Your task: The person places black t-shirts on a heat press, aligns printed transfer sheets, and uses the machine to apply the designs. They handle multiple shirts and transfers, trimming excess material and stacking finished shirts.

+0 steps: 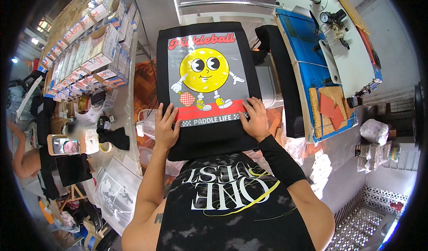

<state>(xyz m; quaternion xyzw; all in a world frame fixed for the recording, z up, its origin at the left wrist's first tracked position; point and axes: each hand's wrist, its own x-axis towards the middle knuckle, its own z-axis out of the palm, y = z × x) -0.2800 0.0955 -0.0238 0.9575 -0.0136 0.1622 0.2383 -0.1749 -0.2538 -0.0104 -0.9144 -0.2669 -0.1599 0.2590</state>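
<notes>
Black garment under both flat hands.

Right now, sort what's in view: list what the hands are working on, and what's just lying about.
In hand:
left hand
right hand
printed transfer sheet, pressed flat
black garment underneath

Lying about:
stacked boxes
tape roll
phone on stand
orange scraps on blue table

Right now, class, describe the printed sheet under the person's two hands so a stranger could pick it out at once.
Find the black fabric-covered press platen in the middle of the workshop. On it lies a grey rectangular transfer sheet, with the left hand and right hand pressing its lower corners. Only it shows a yellow cartoon ball with a paddle above a red band.
</notes>
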